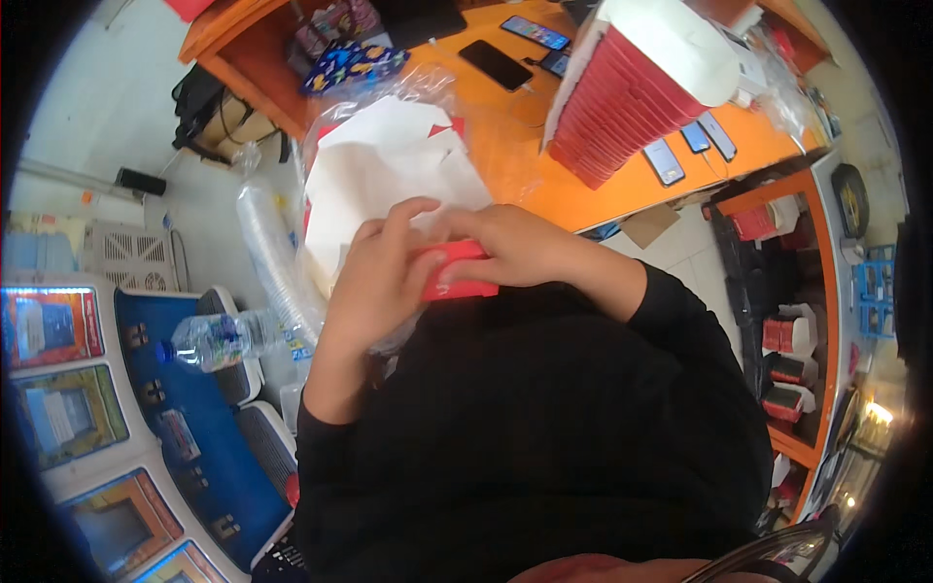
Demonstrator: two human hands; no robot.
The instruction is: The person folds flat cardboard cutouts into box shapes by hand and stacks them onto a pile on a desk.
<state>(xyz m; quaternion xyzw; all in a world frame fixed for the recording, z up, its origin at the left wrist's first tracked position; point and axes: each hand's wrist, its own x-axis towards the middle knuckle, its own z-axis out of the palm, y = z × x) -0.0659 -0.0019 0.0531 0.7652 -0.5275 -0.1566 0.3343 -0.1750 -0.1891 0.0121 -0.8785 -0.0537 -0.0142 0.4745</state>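
Note:
Both my hands meet close to my chest around a small flat red box (457, 272). My left hand (374, 282) curls over its left end, fingers bent. My right hand (515, 248) covers its top and right side, fingers closed on it. Just beyond my hands lies a clear plastic bag of flat white and red cardboard pieces (389, 165) on the orange table (573, 194). Most of the red box is hidden under my fingers.
A tall stack of red and white flat boxes (632, 87) leans on the table, with several phones (496, 63) around it. A plastic water bottle (224, 340) and a sleeve of clear cups (277, 262) sit at my left. Orange shelves (816, 321) stand at right.

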